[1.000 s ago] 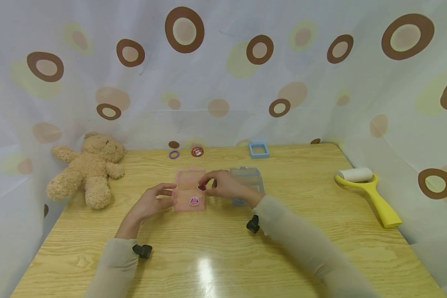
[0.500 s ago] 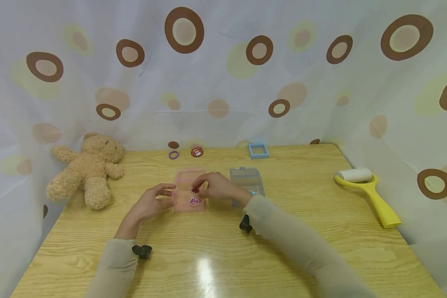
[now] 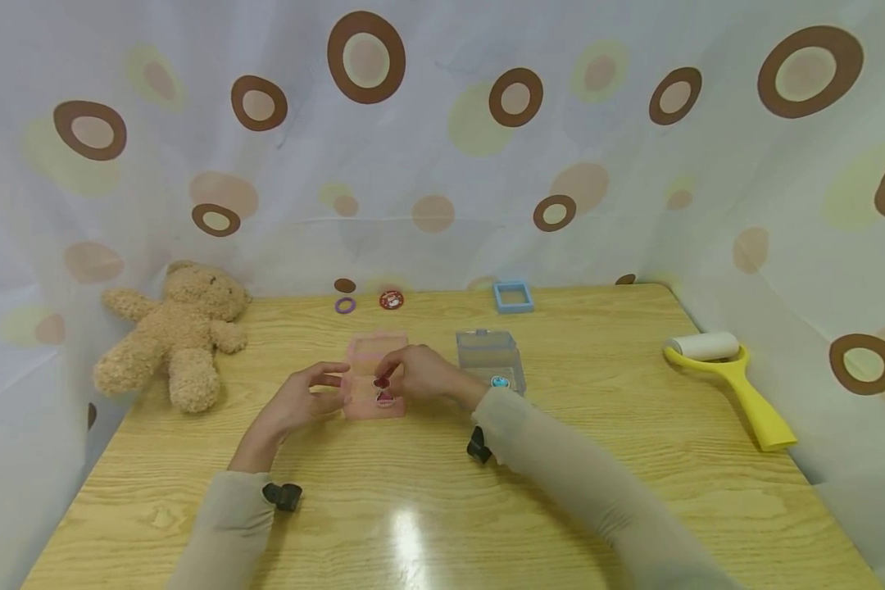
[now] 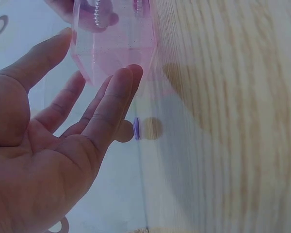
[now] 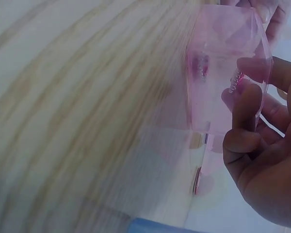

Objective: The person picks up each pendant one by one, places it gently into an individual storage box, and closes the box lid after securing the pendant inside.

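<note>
Right hand (image 3: 425,374) pinches the red gem (image 3: 380,382) inside the pink box (image 3: 360,410), fingertip hold likely suiting so small a piece. Left hand (image 3: 302,400), fingers loosely extended, sits at the box's side, probably to steady it; pink gem (image 3: 384,399) just beside the red.

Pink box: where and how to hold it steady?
Probably pinch the pink box by its left wall, coming from the left: the left hand is beside that wall, while the right hand is over the right side. Avoid the open lid at the far side, which may swing; the see-through walls look thin, so pinch lightly.
</note>
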Available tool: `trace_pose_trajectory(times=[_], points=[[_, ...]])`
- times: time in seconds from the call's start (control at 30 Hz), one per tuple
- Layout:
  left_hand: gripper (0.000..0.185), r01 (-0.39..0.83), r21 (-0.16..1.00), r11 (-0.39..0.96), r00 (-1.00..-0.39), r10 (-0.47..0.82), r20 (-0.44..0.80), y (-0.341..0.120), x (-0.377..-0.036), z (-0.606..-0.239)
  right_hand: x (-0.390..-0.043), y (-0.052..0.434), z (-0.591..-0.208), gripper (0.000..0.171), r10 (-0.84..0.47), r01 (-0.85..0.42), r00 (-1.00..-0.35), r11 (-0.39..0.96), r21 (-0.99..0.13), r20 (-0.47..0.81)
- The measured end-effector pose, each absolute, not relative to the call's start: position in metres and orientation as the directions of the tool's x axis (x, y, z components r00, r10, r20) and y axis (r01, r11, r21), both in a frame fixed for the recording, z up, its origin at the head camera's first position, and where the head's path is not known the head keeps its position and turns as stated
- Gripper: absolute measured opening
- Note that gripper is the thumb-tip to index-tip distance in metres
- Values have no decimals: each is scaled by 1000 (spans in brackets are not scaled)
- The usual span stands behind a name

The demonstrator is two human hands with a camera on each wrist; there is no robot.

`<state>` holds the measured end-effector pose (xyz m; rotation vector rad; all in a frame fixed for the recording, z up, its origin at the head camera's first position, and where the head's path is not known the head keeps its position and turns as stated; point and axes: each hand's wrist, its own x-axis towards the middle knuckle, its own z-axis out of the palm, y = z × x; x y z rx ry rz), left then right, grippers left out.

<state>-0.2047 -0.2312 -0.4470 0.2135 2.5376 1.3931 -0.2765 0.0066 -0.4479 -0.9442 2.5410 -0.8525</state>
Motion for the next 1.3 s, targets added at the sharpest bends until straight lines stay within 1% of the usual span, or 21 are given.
trace_pose_trajectory(times=[0.13,0.3,0.6,0.77,0.9,1.3], points=[[55,6,843,538,-962,234,-143,-231,-205,-448,-274,5,-448,22,-662,-480,-746,613,-628,-76],[54,13,846,533,-960,243,-139,-229,-204,-446,-273,4,-450,23,-657,-494,-752,625,-604,-65],[56,19,852,523,-958,254,-135,-229,-203,-440,-275,5,-447,25,-665,-513,-745,625,-588,-56],[55,19,850,527,-958,254,-136,-229,-203,-441,-274,6,-446,27,-665,-499,-744,623,-602,-70],[55,25,847,530,-958,256,-132,-229,-204,-441,-274,8,-444,28,-666,-502,-744,614,-609,-57],[55,31,851,524,-953,273,-133,-229,-203,-442,-274,14,-442,25,-645,-467,-762,608,-642,-56]])
